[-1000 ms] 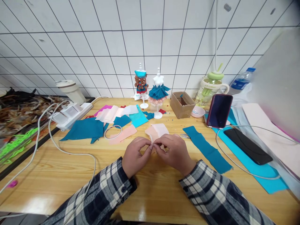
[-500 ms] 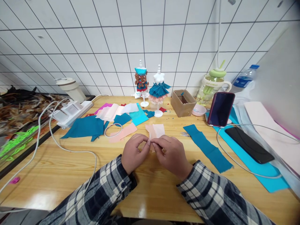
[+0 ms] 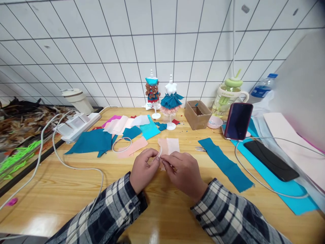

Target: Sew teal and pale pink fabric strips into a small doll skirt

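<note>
Over the front middle of the table, my left hand (image 3: 145, 169) is closed, pinching a narrow pale strip (image 3: 160, 151) between thumb and forefinger. My right hand (image 3: 185, 172) is closed too, its fingertips meeting the lower end of that strip. What the strip is made of is too small to tell. Just beyond my fingertips lie pale pink crepe paper pieces (image 3: 173, 145), partly hidden by the hands. To the right rest small snips (image 3: 200, 149) and a long teal crepe paper strip (image 3: 224, 164). A white ring (image 3: 122, 144), perhaps a tape roll, lies left over a peach piece (image 3: 137, 145).
Two small dress forms (image 3: 171, 101) in paper clothes stand at the back beside a cardboard box (image 3: 197, 115). A propped phone (image 3: 238, 121), another phone (image 3: 271, 160) and a drink bottle (image 3: 230, 96) are right. A power strip (image 3: 81, 127) and cable (image 3: 76, 167) lie left.
The camera view has tilted slightly upward, so everything sits a little lower. My right fingertips have slid slightly down from the left ones, and more of the pale strip shows.
</note>
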